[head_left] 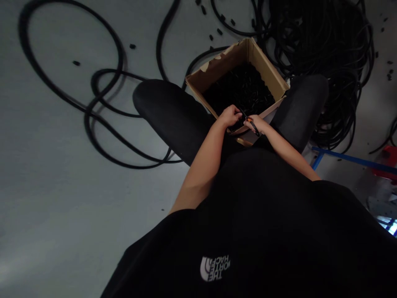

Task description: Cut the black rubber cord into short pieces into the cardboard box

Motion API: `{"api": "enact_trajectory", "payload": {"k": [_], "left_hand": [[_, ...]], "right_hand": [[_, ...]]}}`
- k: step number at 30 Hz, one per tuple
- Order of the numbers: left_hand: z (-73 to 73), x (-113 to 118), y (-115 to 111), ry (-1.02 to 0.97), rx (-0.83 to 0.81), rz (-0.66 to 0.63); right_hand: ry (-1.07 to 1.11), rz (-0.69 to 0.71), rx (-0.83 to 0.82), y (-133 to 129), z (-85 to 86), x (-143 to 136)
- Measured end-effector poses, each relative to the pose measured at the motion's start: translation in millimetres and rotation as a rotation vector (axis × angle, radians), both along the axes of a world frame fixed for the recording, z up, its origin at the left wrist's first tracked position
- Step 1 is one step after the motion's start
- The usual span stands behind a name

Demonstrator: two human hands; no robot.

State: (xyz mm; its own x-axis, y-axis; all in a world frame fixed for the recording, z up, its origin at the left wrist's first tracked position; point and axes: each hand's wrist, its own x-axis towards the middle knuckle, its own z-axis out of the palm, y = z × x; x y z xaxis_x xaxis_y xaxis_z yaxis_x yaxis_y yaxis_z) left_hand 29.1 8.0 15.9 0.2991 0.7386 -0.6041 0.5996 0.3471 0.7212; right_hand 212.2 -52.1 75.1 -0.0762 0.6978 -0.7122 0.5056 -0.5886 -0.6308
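Note:
Over the near edge of an open cardboard box (269, 58), my two hands work close together. My right hand (258, 123) is closed round the handles of scissors (249, 120) with black and orange grips, their blades pointing towards my left hand. My left hand (229, 116) is closed, fingers pinched, at the end of a black hose (240, 133) that shows as a dark curve below it; the pinched end itself is hard to make out. Inside the box lies a heap of short black hose pieces (245, 85).
A large tangle of black hose (322, 49) lies beyond the box at the right. Long hose loops (105, 97) spread over the grey floor (56, 186) at the left, with loose pieces (132, 46) about. At the right stands a blue frame (350, 156) near a red object (386, 163).

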Motion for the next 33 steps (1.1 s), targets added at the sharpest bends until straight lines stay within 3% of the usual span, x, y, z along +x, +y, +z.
{"api": "enact_trajectory", "payload": {"k": [4,7,11,14,17,20,22,24,28,30,33], "left_hand": [[6.8,3,0,0.006,-0.013,0.003],[10.9,7,1,-0.062,-0.056,0.096],[18.5,6,4,-0.297,-0.085,0.391],[34.6,-6,10,-0.579,-0.096,0.62],[61.9,-27,17,-0.766,-0.168,0.881],[93.5,-51,26,-0.938,-0.18,1.23],[116.2,-69,29,-1.047,-0.087,1.368],[141.8,-85,28,-1.177,-0.043,1.422],[198.5,-101,19,-1.271,0.046,1.537],[221.5,-98,11,-1.277,0.104,1.496],[243.9,-80,-10,-1.361,-0.038,1.386]], "right_hand": [[-0.047,0.042,-0.001,1,2.7,1],[-0.01,-0.022,0.016,2,-0.2,-1],[0.106,-0.228,-0.002,4,-11.6,-3],[0.181,-0.317,0.038,4,-16.1,-7],[0.344,-0.257,0.076,2,-12.2,-9],[0.563,-0.125,-0.006,-3,-4.2,-10],[0.647,-0.052,-0.017,-8,0.3,-11],[0.647,-0.049,0.021,-13,3.4,-15],[0.606,-0.288,0.078,-19,9.0,-30],[0.651,-0.515,0.022,-16,14.2,-35],[0.769,-0.828,-0.084,-8,25.9,-30]]}}
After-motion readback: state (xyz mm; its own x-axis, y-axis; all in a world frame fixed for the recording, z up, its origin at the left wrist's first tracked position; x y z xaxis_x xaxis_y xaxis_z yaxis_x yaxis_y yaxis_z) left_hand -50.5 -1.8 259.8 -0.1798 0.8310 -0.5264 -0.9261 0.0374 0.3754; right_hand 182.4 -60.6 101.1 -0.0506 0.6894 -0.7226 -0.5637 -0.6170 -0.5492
